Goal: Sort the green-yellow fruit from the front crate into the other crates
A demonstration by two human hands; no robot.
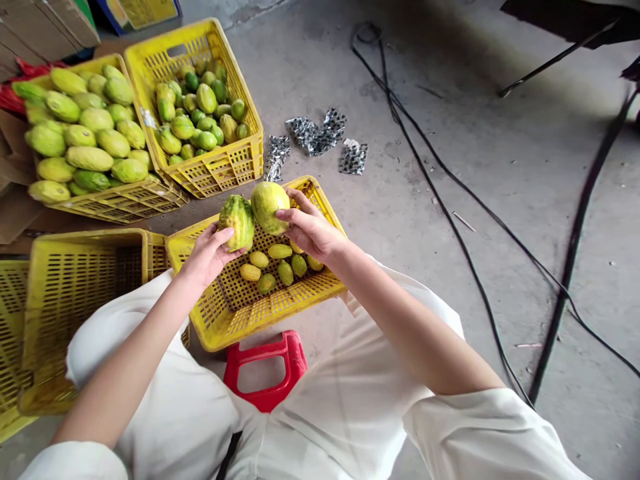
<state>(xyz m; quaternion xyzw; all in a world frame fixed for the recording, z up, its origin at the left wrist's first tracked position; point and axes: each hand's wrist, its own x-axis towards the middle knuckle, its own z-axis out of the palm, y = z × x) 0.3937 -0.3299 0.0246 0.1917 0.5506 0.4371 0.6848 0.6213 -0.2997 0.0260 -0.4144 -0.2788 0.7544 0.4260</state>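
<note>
My left hand (207, 255) is closed on a ribbed, mottled green-and-yellow fruit (237, 222). A smoother, rounder yellow-green fruit (269, 208) sits in my right hand (314, 228), gripped between thumb and fingers. The two fruits are held side by side, close together or touching, above a yellow plastic crate (213, 339). On the slotted bottom of that crate lie several smaller yellow and green fruits (279, 251), grouped toward the right side. My hands and the held fruits hide part of the crate's far rim.
Two yellow crates (213, 175) of fruit stand at the back left; large ones (90, 158) fill the left crate. More yellow crates (83, 243) are beside my left leg. A red stool (297, 363) shows between my legs. Silvery wrappers (315, 133) and black cables (450, 233) lie on the floor.
</note>
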